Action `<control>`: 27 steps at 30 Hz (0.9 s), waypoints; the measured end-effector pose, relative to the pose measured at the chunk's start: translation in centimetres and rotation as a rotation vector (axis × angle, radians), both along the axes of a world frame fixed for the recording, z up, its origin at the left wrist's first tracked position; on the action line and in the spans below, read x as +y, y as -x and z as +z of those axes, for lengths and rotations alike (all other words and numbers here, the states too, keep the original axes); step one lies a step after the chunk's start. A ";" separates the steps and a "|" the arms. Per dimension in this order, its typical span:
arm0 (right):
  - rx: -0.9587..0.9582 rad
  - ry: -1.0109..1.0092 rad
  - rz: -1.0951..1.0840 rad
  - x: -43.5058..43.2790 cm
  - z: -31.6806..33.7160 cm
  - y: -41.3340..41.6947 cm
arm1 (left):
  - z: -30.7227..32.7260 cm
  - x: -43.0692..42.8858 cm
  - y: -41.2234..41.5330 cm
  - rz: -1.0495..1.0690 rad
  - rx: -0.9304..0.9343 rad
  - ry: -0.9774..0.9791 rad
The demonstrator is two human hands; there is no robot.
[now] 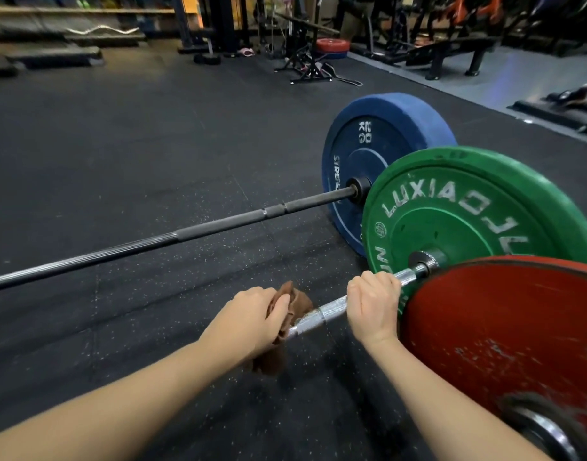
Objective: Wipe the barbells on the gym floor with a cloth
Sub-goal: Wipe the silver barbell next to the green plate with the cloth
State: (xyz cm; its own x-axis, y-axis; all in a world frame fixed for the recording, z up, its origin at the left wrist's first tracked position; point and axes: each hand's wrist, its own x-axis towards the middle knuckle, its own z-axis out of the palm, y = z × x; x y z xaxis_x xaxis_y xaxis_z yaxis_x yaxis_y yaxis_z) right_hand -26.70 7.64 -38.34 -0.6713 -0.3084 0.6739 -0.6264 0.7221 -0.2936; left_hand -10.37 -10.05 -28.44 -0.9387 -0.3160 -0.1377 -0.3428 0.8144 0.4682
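Left hand: lower centre of frame; fingers are wrapped round the cloth and clamp it onto the chrome bar.
Right hand: closed round the bare bar, just beside the hub of the green plate and hard against the rim of the red plate.
Barbells: the chrome bar runs from lower centre up-right into the green plate. The black bar crosses mid-frame from the left edge to the blue plate. The red plate's bar is mostly hidden at lower right.
Risk, roll: the plates stand on edge on the floor. A sideways shove while wiping could probably roll the bar, and only the right hand steadies it.
Risk, pinch: the right knuckles sit between two plates and could be caught if either shifts.
Risk, cloth: a loose tail hangs below the left hand and may snag on the knurling or slip free.
Risk, coverage: the stretch under the right hand is likely to be missed. Whether the black bar has been wiped cannot be told.
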 end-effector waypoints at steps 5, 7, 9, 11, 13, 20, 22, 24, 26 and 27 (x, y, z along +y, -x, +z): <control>-0.007 -0.003 0.000 0.3 -0.6 0.1 | -1.0 3.1 2.8 0.097 -0.030 -0.100; -0.007 -0.014 0.003 0.4 -0.7 0.2 | -1.4 4.3 4.5 0.126 -0.031 -0.135; 0.010 -0.027 0.013 0.4 -0.7 0.3 | -1.6 5.5 6.2 0.101 -0.028 -0.126; 0.026 -0.040 0.034 0.6 -0.8 0.4 | -1.6 6.8 7.8 0.076 -0.014 -0.142; 0.024 -0.038 0.060 0.8 -0.8 0.5 | -1.8 7.9 9.1 0.064 -0.005 -0.136; -0.009 -0.086 0.137 1.7 -0.2 0.3 | -2.3 6.6 9.0 0.138 0.063 -0.360; -0.041 -0.099 0.133 2.0 0.1 0.3 | -2.2 6.0 7.7 0.070 0.057 -0.290; -0.101 -0.085 0.080 2.4 0.1 0.1 | -2.3 5.2 6.3 0.022 0.076 -0.231; -0.150 -0.089 0.006 2.9 -0.1 0.2 | -2.0 4.5 5.3 0.005 0.115 -0.242; -0.177 -0.089 -0.009 3.3 -0.1 0.3 | -1.8 4.3 5.0 -0.005 0.123 -0.235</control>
State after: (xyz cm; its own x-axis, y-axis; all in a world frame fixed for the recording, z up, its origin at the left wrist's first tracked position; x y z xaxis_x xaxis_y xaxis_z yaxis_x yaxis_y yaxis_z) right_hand -27.00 10.92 -38.47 -0.7798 -0.3546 0.5159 -0.5640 0.7556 -0.3332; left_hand -15.34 -5.75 -30.29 -0.9545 -0.2839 -0.0915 -0.2677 0.6799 0.6827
